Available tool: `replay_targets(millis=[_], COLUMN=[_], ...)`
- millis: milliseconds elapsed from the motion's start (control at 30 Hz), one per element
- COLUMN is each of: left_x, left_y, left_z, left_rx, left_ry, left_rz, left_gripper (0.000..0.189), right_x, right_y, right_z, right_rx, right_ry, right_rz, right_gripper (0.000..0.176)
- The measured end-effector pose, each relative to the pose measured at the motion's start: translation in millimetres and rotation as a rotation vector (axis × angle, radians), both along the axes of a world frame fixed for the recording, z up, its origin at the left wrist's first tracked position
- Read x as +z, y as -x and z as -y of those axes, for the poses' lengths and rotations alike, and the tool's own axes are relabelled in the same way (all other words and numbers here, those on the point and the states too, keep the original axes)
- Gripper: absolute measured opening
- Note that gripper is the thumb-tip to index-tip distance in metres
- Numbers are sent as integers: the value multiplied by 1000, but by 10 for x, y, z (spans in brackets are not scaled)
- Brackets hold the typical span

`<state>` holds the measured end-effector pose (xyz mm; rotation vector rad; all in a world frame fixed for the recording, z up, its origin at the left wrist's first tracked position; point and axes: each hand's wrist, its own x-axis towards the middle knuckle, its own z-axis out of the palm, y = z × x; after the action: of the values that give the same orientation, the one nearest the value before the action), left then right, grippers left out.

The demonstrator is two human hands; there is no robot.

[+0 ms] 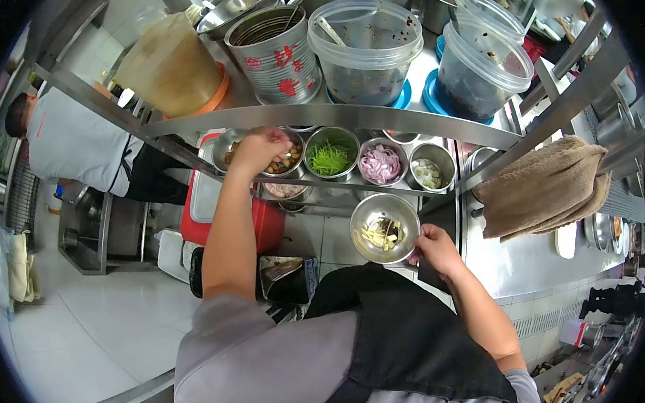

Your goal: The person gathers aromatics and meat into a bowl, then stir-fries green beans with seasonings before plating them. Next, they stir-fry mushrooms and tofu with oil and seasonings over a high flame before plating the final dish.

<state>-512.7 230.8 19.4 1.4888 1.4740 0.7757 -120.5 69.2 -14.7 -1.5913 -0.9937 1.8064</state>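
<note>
My right hand grips the rim of a small metal bowl, which has pale yellow slivers and some dark bits in it. Over a metal container of brown chunks, my left hand has its fingers drawn together; whatever they hold is too small to make out. Beside that container stand others with shredded green vegetable, sliced purple onion and white chopped pieces. Pinkish pieces lie in a container below my left wrist.
A metal shelf edge crosses above the containers, carrying a large tin and plastic tubs. A brown towel hangs at right. Left are a red box and another person.
</note>
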Motion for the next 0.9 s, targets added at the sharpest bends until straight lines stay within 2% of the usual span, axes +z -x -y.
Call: replay_targets(millis=[33,67,100,133,167,200,267,333,400,467,567,667,733,767,800,833,867,900], left_x=[146,201,278,245,193,217,195,148,139,-423,-624,-823,-650,-722,-552,-246,67,219], left_y=[-184,-340,-590,-804,-932,-1036,-949,-618,-374,-33,43,71,-27,30,-100,-263,-426,-530], left_z=[141,210,407,569,681,769,678,435,162,-252,-389,-490,-410,-411,-280,-158,34,161], left_rx=[6,-74,-142,-229,-432,-534,-351,-122,-95,-246,-389,-403,-443,-397,-206,-149,-140,-152], left_ry=[43,90,25,167,24,-15,-142,-208,-131,-194,-193,-118,-69,-242,-160,-149,-165,-139], left_rz=[155,78,150,217,-24,-96,-302,-384,-646,-934,-1048,-1007,-982,-939,-1017,-1070,-1036,-1024], left_gripper=[16,13,12,16,22,23,19,19,19,20,20,21,25,28,34,41,47,41], right_x=[-83,-99,-98,-93,-89,-76,-51,-111,-122,-69,-39,-34,-20,26,-130,-160,46,-74], right_y=[20,71,157,234,291,333,380,324,265,232,168,37,-72,-110,-201,-258,-330,-456], right_z=[-44,-78,-128,-168,-200,-204,-199,-148,-91,-68,-27,57,114,154,205,268,336,416], right_rx=[41,40,49,61,88,97,98,79,49,26,-18,-69,-70,-109,-96,-142,-157,-190], right_ry=[-45,-38,-16,6,-9,-11,-52,-61,-66,-74,-105,-128,-136,-139,-173,-179,-182,-217], right_rz=[16,13,-16,-45,-40,-41,-27,-13,6,-24,-19,-3,25,15,73,46,76,132], right_gripper=[7,7,6,7,6,6,6,6,6,6,5,6,7,9,11,11,11,10])
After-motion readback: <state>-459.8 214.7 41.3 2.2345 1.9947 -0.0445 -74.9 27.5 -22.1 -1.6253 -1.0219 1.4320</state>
